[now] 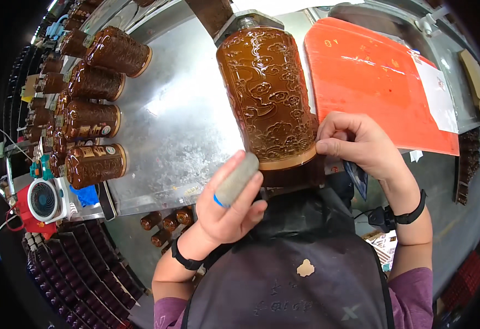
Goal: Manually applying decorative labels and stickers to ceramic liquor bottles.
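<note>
A large amber-brown glass bottle (267,93) with raised cloud patterns lies on its side in front of me, its neck pointing away. A gold band (286,160) runs around its base, which faces me. At the base's left corner is my left hand (229,203), its fingers apart. One of its fingers wears a grey sleeve (237,180) with a blue edge, touching or nearly touching the bottle. My right hand (355,141) pinches thumb and forefinger together at the base's right edge; what is between them is too small to tell. Below that hand hangs a dark, pointed flat piece (356,180).
Several similar brown bottles (94,119) lie in a column along the left of the metal table (166,98). On the right is an orange-red plastic sheet (371,82) with a white paper (437,90). A small white fan (44,200) stands at left, above racks of dark items (81,263).
</note>
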